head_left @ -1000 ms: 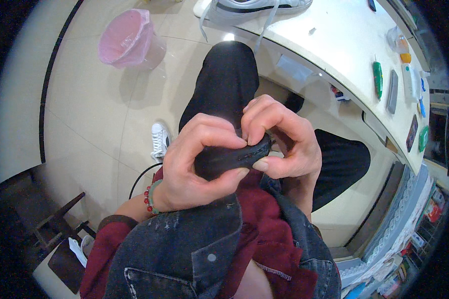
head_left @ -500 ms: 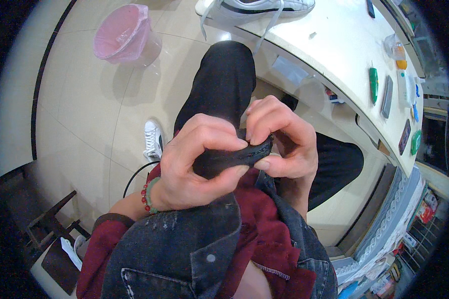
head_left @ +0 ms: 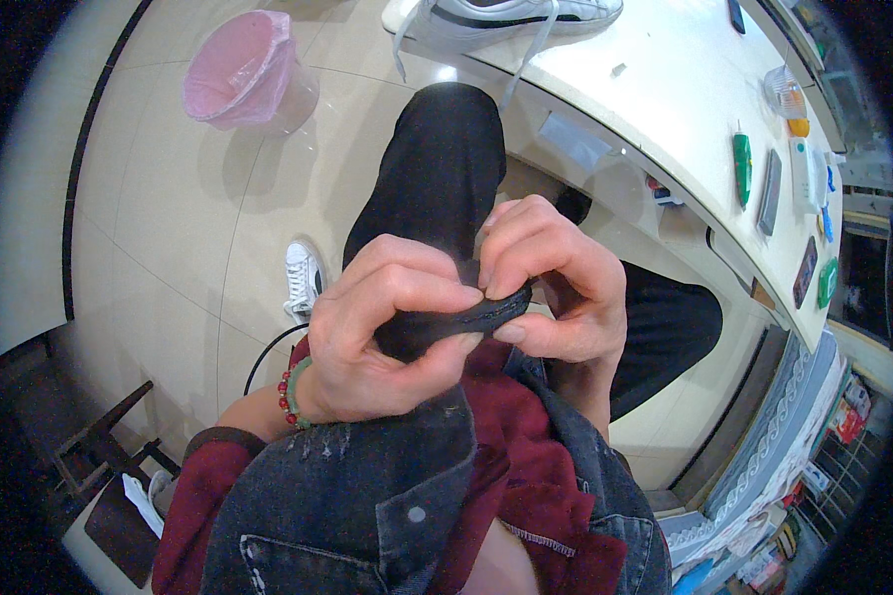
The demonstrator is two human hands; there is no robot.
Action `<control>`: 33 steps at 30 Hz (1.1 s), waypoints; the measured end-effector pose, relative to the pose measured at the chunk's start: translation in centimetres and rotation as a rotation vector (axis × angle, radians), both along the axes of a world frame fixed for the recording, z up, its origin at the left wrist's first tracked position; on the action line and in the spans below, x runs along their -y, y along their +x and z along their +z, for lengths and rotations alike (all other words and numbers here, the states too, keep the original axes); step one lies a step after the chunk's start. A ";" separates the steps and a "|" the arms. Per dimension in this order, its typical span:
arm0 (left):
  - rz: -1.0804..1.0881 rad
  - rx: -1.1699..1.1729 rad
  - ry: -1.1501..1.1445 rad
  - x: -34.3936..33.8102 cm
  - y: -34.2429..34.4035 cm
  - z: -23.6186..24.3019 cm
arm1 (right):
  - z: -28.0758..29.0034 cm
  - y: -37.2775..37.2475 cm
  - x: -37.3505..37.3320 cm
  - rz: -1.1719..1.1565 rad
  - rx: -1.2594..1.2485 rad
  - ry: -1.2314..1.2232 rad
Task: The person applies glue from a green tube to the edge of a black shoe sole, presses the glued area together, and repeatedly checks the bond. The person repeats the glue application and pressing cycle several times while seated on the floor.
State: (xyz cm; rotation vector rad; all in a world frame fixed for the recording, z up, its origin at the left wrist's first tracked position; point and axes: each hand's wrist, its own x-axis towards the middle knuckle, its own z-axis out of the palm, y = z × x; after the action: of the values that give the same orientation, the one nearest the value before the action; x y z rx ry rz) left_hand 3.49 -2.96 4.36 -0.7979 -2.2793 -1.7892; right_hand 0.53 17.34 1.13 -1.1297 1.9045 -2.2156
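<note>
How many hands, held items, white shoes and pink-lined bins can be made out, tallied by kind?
Hands: 2 (left hand, right hand)
Held items: 1 (black item, pinched by both)
White shoes: 2 (table shoe, floor shoe)
Pink-lined bin: 1
Total: 6

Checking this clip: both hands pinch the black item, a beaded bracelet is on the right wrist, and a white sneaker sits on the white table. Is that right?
Not quite: the head view shows the beaded bracelet on the left wrist. Both the left hand and right hand do pinch the black item, and the white sneaker sits on the white table.
</note>
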 end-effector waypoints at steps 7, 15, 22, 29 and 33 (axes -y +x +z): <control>0.049 0.031 0.008 -0.1 0.0 0.4 | 0.1 0.3 0.3 -0.035 0.081 -0.018; 0.039 -0.042 -0.002 0.1 0.0 0.2 | 0.1 0.1 0.8 -0.051 -0.045 0.002; 0.053 0.015 0.015 0.1 0.1 0.2 | 0.0 0.2 0.7 -0.059 -0.002 0.015; 0.071 0.036 0.020 0.1 0.2 0.3 | 0.1 0.2 0.6 -0.041 0.042 0.020; 0.072 0.040 0.014 0.0 0.3 0.4 | 0.4 0.4 0.6 -0.083 0.057 0.028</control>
State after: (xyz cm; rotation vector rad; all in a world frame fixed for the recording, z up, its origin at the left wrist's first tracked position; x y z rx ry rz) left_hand 3.74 -2.99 4.73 -0.6754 -2.2865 -1.8031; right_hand 0.91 16.77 1.48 -0.9911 1.9881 -2.2282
